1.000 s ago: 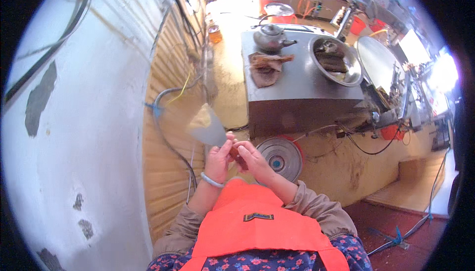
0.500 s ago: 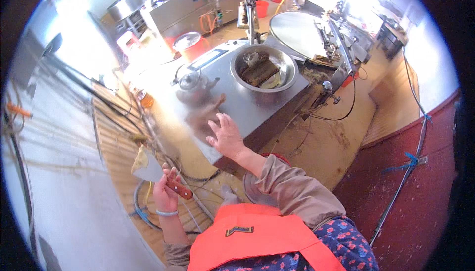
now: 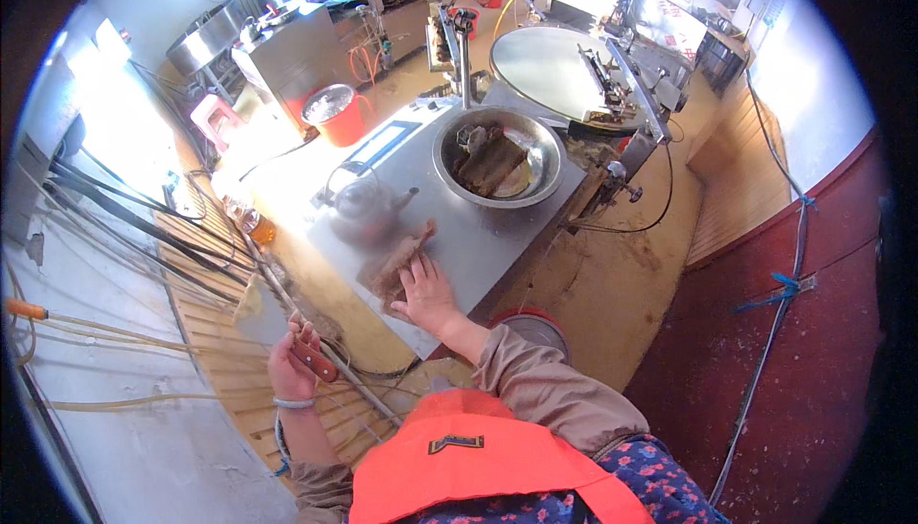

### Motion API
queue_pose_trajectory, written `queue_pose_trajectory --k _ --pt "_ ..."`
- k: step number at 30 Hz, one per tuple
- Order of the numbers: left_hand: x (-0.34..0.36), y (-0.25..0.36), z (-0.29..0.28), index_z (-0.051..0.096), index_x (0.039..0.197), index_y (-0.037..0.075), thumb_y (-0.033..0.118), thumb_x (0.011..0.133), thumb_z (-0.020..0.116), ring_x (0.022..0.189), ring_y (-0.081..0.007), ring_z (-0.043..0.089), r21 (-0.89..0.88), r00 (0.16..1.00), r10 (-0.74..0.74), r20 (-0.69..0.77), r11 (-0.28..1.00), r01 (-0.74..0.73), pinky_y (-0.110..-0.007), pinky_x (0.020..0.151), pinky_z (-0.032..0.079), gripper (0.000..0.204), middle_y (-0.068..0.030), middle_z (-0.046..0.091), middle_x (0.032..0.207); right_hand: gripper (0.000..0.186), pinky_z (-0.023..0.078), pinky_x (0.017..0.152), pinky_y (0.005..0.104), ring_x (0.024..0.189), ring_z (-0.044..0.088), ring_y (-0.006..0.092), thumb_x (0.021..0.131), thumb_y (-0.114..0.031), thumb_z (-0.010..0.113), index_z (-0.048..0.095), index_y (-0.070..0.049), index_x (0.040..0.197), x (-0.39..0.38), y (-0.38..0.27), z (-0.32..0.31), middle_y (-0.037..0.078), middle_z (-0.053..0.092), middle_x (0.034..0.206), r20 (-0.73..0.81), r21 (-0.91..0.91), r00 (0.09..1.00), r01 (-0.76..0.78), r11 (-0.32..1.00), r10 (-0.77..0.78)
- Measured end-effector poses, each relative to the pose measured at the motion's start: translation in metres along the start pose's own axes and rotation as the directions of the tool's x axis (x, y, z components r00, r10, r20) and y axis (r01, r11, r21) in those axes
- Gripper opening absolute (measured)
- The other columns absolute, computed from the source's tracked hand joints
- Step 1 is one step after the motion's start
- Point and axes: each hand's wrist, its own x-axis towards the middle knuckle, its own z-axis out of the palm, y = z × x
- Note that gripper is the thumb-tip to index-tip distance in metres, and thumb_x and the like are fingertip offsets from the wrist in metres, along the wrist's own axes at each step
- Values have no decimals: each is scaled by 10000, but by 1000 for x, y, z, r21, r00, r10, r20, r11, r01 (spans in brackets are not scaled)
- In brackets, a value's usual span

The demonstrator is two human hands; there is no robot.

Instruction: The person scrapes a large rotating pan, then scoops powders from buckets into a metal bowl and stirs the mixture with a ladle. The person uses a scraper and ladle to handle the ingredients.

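A scraper with a wide pale metal blade (image 3: 268, 316) and a riveted wooden handle (image 3: 314, 360) is gripped in my left hand (image 3: 293, 371), low on the left. Some pale, dough-like stuff clings to the blade's outer part. My right hand (image 3: 430, 298) rests at the near side of a crumpled brown cloth (image 3: 400, 264), fingers stretched onto it and thumb apart. The cloth lies on a metal worktop (image 3: 478, 256). Just beyond it stands a metal kettle (image 3: 365, 207). Farther right, a steel basin (image 3: 551, 185) holds a dark brown folded piece, perhaps cloth, and something pale.
A large round plate (image 3: 545, 65) with a metal mechanism adjoins the worktop. An orange bucket (image 3: 337, 124) and pink stool (image 3: 216, 122) stand beyond. Cables (image 3: 143, 223) run along the left wall. At right is a dark red panel (image 3: 803, 361); a round lidded container (image 3: 532, 331) stands below the worktop.
My right hand has come down onto the brown cloth from just above it. My left hand still grips the scraper. The whole view has shifted slightly.
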Motion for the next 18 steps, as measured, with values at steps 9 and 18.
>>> queue_pose_trajectory --k 9,18 --pt "89 53 7 543 1139 15 172 834 494 717 -157 564 105 1000 22 -3 994 -22 -296 659 481 347 -65 611 879 621 296 1009 449 1211 342 401 677 -395 696 494 0 1113 3 -2 -4 228 401 1218 17 43 1000 -10 999 10" --pt "287 118 -15 546 993 6 106 791 516 656 -150 529 65 969 -71 235 996 58 -279 566 480 228 -136 568 1077 361 420 794 412 943 501 298 641 -246 715 553 -67 910 36 -30 -2 124 508 977 185 -25 925 -334 942 332"
